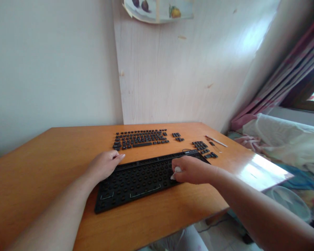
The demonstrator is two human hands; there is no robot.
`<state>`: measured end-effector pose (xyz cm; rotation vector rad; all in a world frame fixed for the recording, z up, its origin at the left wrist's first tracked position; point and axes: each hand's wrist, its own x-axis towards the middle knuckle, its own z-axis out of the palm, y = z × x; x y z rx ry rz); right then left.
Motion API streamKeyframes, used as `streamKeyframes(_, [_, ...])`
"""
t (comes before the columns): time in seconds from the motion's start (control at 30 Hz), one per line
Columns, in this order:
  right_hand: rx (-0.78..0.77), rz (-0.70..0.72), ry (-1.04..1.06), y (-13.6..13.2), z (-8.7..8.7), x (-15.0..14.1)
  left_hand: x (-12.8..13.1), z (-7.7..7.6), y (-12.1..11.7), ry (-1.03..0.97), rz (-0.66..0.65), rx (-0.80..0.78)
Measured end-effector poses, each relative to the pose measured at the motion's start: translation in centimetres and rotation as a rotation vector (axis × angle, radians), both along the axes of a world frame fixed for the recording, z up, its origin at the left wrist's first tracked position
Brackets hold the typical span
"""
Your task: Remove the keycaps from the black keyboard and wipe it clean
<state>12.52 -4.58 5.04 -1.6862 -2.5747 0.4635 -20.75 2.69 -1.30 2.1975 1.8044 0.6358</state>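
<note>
1. Right hand (192, 169): the fingers are closed, pinching a white wad (178, 169) down at the board, right of its middle. Only scraps of the wad show; whether it is tissue or cloth I cannot tell.
2. Left hand (104, 165): the fingers are curled with the thumb lying forward, at the far left corner of the board. Whether they grip the edge or merely rest there is hidden.
3. Board (143, 181): the keyboard base, bare of caps where it shows, lies slightly askew on the table under both hands. Its right part is partly covered by the right hand and forearm.
4. Handling, in my judgement: press lightly, work a folded corner of the wad between the key seats, and go gently around the long wire (145, 191) and short wire (107, 197), which could snag. A steadying left hand would stop the board sliding.
5. Caps (141, 138) sit in rows beyond the board, with smaller groups to their right; keeping that order seems wise. Their legends are unreadable.
6. Farther right lies a pen-like stick (216, 141); the thin item beside it is too small to identify.
7. The table (42, 181) runs out of view at lower left.
</note>
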Motion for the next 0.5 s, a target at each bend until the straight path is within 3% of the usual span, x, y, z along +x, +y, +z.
streamKeyframes(0.3, [-0.149, -0.068, 0.405, 0.29, -0.87, 0.41, 0.15, -0.03, -0.03, 0.003, 0.005, -0.008])
streamKeyframes(0.5, [-0.052, -0.086, 0.352, 0.77, -0.71, 0.57, 0.06, -0.08, -0.03, 0.014, 0.006, -0.011])
